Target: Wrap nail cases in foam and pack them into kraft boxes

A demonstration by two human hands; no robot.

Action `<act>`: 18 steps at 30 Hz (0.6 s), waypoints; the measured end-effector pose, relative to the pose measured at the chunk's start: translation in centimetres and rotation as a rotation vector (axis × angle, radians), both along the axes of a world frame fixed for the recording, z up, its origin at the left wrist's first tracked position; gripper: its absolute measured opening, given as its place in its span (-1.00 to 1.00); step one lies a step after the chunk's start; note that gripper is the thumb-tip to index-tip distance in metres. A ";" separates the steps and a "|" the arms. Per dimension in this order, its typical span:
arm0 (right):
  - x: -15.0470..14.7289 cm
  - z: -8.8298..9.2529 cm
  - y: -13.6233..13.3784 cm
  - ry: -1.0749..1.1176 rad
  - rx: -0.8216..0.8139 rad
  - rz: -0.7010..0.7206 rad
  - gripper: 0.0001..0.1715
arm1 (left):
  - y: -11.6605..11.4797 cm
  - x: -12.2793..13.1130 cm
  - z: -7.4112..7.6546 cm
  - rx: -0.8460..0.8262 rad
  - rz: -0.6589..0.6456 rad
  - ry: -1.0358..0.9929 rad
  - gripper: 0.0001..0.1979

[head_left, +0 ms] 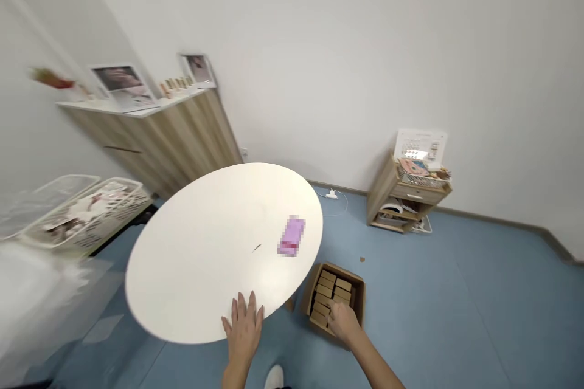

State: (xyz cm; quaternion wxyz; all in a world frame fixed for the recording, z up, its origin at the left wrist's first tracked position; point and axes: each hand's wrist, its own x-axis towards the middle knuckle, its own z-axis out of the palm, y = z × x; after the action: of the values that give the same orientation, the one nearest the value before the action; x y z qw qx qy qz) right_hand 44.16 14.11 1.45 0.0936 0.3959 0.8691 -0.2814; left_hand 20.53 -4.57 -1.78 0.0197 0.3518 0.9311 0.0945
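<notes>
My left hand lies flat with fingers spread on the near edge of a round white table. My right hand reaches down into an open cardboard box on the floor beside the table, fingers curled over the small brown packets stacked inside; whether it grips one is hidden. A pink, blurred rectangular object rests on the table's right side, with a small dark speck just left of it.
A low wooden shelf unit with papers stands at the back wall. A long wooden cabinet with pictures runs along the left wall. White plastic baskets sit at the left. The floor is blue.
</notes>
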 end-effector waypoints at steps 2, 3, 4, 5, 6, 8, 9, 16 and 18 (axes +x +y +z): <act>-2.3 1.7 -1.4 0.044 0.005 0.051 -0.66 | -2.1 -1.3 0.0 -0.095 0.001 -0.064 -0.41; -3.5 2.4 -2.1 0.064 0.007 0.079 -0.65 | -2.9 -1.9 0.3 -0.125 -0.027 -0.107 -0.41; -4.7 3.0 -2.9 0.080 0.007 0.109 -0.64 | -3.5 -2.4 0.7 -0.145 -0.063 -0.156 -0.40; -6.1 3.5 -3.7 0.091 0.007 0.141 -0.63 | -3.9 -2.9 1.2 -0.155 -0.104 -0.207 -0.40; -7.5 3.9 -4.6 0.094 0.009 0.172 -0.62 | -4.2 -3.4 1.9 -0.170 -0.146 -0.261 -0.40; -10.7 4.5 -6.5 0.078 0.018 0.230 -0.60 | -4.8 -4.5 3.3 -0.206 -0.224 -0.375 -0.38; -12.4 4.8 -7.5 0.066 0.025 0.255 -0.60 | -5.0 -5.0 3.9 -0.220 -0.259 -0.428 -0.37; -26.8 6.4 -15.4 0.090 0.021 0.292 -0.58 | -12.1 -11.6 5.3 0.063 -0.331 -0.682 -0.42; -31.0 7.2 -17.2 0.097 0.015 0.286 -0.57 | -16.4 -15.1 5.5 0.126 -0.255 -0.677 -0.48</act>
State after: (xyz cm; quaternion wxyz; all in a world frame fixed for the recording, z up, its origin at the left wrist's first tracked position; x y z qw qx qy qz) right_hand 13.19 -3.12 8.66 0.0876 0.2546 0.9222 -0.2775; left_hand 5.44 -20.94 3.68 0.3167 0.4144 0.8128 0.2595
